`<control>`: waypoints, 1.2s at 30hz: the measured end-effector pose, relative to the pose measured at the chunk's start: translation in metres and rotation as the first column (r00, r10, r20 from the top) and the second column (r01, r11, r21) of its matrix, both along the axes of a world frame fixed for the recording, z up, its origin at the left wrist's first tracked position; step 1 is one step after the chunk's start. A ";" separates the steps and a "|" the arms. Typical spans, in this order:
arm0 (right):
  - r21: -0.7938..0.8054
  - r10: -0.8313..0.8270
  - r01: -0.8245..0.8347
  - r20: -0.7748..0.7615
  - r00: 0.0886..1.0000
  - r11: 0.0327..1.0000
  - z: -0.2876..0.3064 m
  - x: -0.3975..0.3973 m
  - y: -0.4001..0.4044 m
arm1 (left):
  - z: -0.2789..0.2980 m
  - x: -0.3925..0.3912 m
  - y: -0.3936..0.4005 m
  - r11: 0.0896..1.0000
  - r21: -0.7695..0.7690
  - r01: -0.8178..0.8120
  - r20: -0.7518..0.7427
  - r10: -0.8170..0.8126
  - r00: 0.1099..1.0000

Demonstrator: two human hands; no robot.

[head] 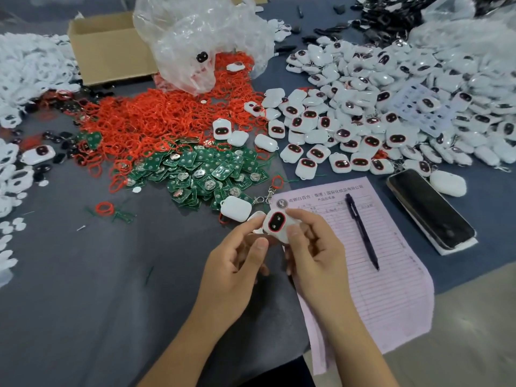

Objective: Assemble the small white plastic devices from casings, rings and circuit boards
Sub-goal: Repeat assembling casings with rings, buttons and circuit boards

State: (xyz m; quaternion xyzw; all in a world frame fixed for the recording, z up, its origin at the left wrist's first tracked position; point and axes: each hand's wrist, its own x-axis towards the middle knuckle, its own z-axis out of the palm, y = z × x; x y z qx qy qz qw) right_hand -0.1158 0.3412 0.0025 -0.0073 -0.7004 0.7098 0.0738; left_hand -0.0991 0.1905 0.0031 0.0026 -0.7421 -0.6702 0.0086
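Both my hands hold one small white device (277,222) with a red ring around its dark oval window, above the table's near middle. My right hand (312,247) pinches its right side with thumb and fingers. My left hand (237,255) grips its left edge with curled fingers. A white casing half (234,208) with a metal clasp lies just behind. Green circuit boards (206,171) form a heap further back, and red rings (156,118) are piled beyond them.
Many white devices (363,115) cover the right back. A pink form (371,247) with a pen (362,233) lies right of my hands, a phone (430,209) beyond it. A cardboard box (109,48), a plastic bag (201,37) and white parts (25,68) sit behind and left.
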 end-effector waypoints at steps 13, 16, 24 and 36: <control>-0.023 0.107 -0.107 0.002 0.994 0.994 -0.003 -0.001 0.011 | 0.003 0.002 0.003 0.989 0.058 -0.138 0.020 0.137 0.990; -0.262 0.012 -0.003 0.035 0.999 0.965 -0.004 -0.003 0.007 | 0.003 0.002 0.003 0.990 0.045 -0.132 0.016 0.131 0.991; 0.223 0.060 -0.050 -0.035 0.998 0.973 -0.005 0.004 0.000 | 0.002 0.005 0.002 0.996 -0.027 -0.082 -0.019 0.081 0.997; 0.625 0.217 -0.037 -0.215 0.952 0.780 0.000 0.007 -0.051 | 0.004 0.034 -0.053 0.996 -0.042 -0.075 -0.051 0.073 0.996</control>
